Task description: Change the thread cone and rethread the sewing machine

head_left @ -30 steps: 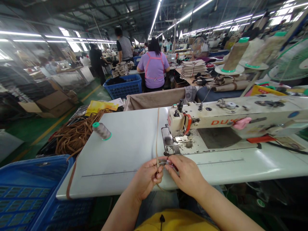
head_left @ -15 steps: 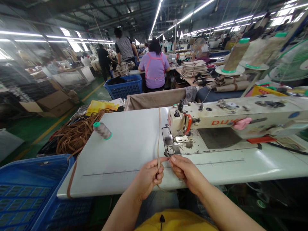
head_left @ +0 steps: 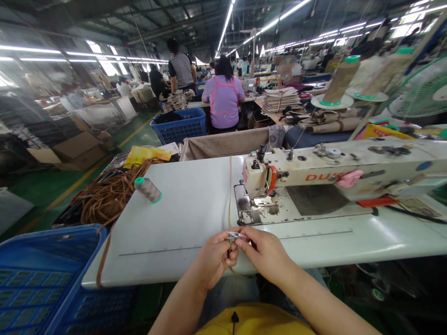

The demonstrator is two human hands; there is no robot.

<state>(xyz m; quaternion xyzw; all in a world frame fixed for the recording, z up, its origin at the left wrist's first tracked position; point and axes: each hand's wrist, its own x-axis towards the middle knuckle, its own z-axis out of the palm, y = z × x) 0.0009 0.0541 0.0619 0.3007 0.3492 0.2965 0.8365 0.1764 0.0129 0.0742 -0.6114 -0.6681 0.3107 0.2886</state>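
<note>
Left of the sewing machine (head_left: 300, 177), the grey thread cone (head_left: 148, 190) sits where it sat half a second ago. Before the machine's near left corner, the left hand (head_left: 217, 256) stays with fingers clamped on the tan strap (head_left: 230, 195), which runs along the machine's left side. The small metal snips (head_left: 236, 235), previously angled toward that corner, now reach the left fingertips, pinched by the right hand (head_left: 266, 251), which has moved closer.

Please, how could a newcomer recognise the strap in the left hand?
A white sewing machine stands on the table. Left of it, a tan strap runs to the left hand, paler than the brown strap at the table's left end.
</note>
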